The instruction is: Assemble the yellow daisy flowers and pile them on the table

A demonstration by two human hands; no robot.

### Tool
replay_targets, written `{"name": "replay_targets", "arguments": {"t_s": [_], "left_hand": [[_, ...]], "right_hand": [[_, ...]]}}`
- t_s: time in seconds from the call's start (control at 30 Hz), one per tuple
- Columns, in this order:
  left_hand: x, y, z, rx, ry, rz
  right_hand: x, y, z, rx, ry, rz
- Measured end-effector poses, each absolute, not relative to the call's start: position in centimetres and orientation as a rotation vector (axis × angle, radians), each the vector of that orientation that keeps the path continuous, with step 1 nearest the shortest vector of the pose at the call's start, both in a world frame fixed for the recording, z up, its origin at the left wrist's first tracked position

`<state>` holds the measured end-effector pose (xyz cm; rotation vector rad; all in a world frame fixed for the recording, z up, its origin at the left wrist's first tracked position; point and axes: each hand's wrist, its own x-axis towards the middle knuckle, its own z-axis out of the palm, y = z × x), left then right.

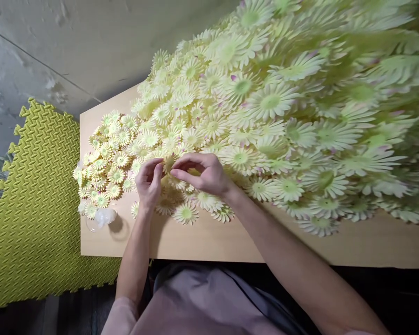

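Observation:
Between my two hands is a pale yellow artificial flower (169, 163), its petals spread and seen partly in shadow. My left hand (149, 184) is closed, with thumb and fingertips at the flower's left edge. From the other side, my right hand (207, 174) pinches its right edge between thumb and fingers. Just behind and below the hands lie more loose flower heads, such as one with a green centre (186, 212) near the front. On the left, smaller flower heads (116, 175) form a separate heap. My fingers hide part of the held flower.
A large pile of flower heads (270, 101) rises across the back and right of the wooden table (209, 242). A small clear cup with whitish contents (104, 216) stands at the front left. Yellow-green foam matting (38, 200) lies beyond the left edge; a grey wall (101, 42) is behind.

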<state>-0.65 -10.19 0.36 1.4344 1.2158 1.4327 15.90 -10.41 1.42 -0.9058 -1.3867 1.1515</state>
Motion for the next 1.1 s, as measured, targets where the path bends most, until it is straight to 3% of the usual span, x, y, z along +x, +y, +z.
{"name": "replay_targets", "arguments": {"t_s": [0.33,1.1], "left_hand": [[-0.73,-10.34,0.46,1.618,0.904,1.323],[-0.51,-10.77,1.04,1.514,1.046,1.33]], "right_hand": [[16.09,-10.03,1.09,-0.919,-1.416,1.112],[16.5,-9.87,1.07,-0.803,-1.35,1.297]]}}
